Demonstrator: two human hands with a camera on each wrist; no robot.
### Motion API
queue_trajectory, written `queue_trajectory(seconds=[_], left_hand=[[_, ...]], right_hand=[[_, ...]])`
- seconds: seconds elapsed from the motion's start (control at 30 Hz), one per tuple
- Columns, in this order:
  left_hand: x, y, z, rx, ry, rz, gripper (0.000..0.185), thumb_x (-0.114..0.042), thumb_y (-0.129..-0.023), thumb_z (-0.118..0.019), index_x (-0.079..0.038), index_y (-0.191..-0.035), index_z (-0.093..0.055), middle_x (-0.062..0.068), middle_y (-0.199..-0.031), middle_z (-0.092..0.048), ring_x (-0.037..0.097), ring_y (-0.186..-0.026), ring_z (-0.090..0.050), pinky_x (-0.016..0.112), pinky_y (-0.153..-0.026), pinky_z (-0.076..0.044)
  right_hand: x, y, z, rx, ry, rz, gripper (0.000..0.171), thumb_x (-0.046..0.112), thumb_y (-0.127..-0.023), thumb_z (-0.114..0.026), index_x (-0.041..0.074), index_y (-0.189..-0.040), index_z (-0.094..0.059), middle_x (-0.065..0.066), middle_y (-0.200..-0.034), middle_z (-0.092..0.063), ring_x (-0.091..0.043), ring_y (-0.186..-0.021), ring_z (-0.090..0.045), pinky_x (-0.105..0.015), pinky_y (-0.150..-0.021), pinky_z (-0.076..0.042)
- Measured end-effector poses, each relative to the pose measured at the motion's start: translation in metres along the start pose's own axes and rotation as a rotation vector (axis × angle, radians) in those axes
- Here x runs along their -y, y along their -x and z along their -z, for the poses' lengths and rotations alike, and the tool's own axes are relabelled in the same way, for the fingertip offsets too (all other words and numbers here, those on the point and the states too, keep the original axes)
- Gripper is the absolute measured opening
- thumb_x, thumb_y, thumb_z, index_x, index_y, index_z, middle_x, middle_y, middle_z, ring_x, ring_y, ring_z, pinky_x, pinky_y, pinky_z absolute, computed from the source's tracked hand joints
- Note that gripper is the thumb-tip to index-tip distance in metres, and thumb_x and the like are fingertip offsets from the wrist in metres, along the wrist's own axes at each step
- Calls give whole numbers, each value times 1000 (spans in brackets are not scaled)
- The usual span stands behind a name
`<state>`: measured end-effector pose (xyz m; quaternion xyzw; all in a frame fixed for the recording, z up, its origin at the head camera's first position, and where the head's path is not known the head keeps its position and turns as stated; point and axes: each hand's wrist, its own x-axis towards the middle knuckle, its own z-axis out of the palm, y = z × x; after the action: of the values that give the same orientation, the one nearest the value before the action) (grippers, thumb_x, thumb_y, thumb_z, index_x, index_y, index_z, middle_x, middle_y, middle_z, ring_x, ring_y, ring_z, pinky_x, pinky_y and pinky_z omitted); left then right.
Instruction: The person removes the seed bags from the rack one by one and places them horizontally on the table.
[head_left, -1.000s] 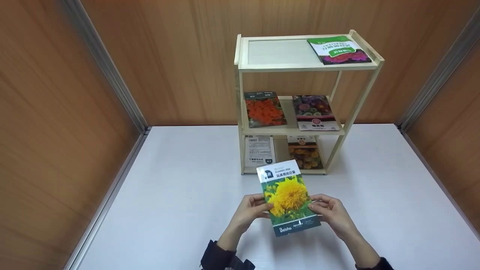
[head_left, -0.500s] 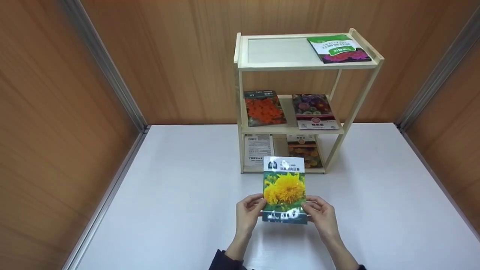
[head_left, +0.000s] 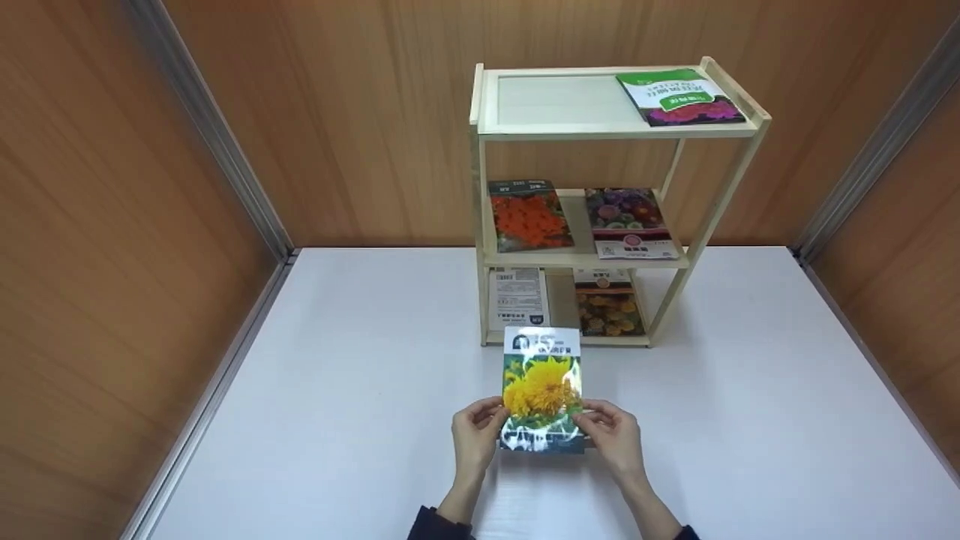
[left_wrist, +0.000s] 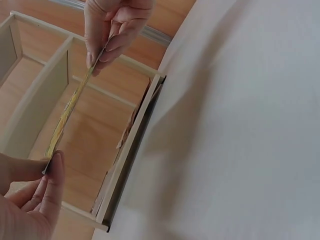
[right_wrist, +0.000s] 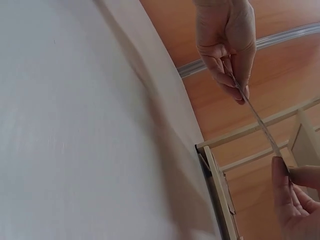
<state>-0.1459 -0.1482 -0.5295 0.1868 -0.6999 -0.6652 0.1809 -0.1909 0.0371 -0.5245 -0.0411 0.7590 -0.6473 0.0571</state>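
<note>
A seed packet [head_left: 541,390] with a yellow sunflower picture is held up in front of the shelf, its white top edge away from me. My left hand [head_left: 477,435] pinches its left edge between thumb and fingers. At the right edge, my right hand [head_left: 613,435] pinches it the same way. Both wrist views show the packet [left_wrist: 70,112] nearly edge-on, thin and apart from the table, with its shadow below. Glare hides part of the print. The packet's top end overlaps the front of the shelf's lowest level in the head view.
A pale three-level shelf [head_left: 585,262] stands on the white table [head_left: 360,360]. One green and white packet [head_left: 679,97] lies on top. The middle level bears a red-flower packet [head_left: 529,217] and a purple-flower packet [head_left: 631,223]. Below lie a white text-covered packet [head_left: 519,298] and an orange-flower packet [head_left: 609,307].
Both hands have turned the sunflower packet from a slant to nearly straight, then shifted it left and slightly toward me. The shelf and its packets have stayed put.
</note>
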Motion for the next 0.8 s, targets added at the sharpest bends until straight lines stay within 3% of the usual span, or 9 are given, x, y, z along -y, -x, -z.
queue_trajectory(seconds=[0.23, 0.43, 0.8], left_hand=[[13, -7, 23, -47, -130, 7, 16, 0, -75, -67, 7, -89, -64, 13, -78, -64, 21, -73, -61, 25, -66, -50], [19, -17, 50, -79, -216, 72, 18, 0, -75, -66, 6, -92, -64, 12, -79, -64, 19, -70, -60, 25, -64, -50], [21, -40, 97, -129, -379, 134, 17, -3, -80, -62, 5, -94, -64, 13, -84, -64, 21, -76, -59, 31, -68, -48]], right_hand=[[-4, -8, -21, 113, 78, -4, 25, 3, -78, -65, -9, -99, -61, -12, -74, -64, -17, -55, -59, -28, -51, -51], [-7, -13, -47, 223, 63, -9, 25, 0, -79, -63, -12, -100, -60, -12, -71, -63, -16, -51, -59, -32, -51, -52], [-5, -26, -110, 207, 79, -44, 16, 1, -75, -67, -6, -89, -65, -9, -69, -64, -12, -48, -59, -28, -49, -51]])
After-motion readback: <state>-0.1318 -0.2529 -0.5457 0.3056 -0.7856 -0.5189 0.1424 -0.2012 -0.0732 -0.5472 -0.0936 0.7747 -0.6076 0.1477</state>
